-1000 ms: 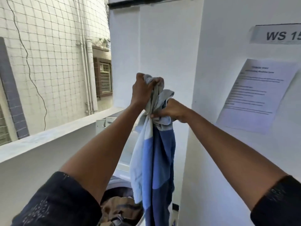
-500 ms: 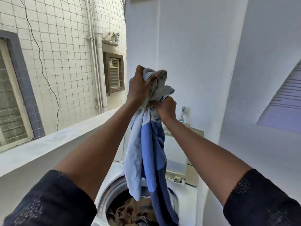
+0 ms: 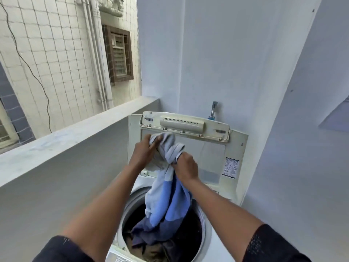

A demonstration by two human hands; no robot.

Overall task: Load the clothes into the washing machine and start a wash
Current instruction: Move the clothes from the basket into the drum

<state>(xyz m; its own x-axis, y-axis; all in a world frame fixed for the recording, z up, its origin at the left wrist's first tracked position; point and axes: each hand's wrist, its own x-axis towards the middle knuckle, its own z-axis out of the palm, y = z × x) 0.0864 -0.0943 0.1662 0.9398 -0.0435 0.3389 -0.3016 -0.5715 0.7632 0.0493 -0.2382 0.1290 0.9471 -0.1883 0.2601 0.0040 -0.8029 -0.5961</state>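
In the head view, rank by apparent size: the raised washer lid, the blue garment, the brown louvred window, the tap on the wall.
1. Raised washer lid
2. Blue garment, held by left hand and right hand
3. Brown louvred window, though it is farther away
4. Tap

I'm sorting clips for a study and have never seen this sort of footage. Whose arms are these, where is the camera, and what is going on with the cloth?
The camera sits on a person's head and looks forward and down, so the two arms reaching out from the bottom are the wearer's own. The left hand and the right hand both grip the bunched top of a blue and grey garment. Its lower end hangs down into the round drum of a top-loading washing machine, where brownish clothes already lie. The machine's lid stands open against the wall, with a tap behind it. To the left runs a ledge, with netting above it.
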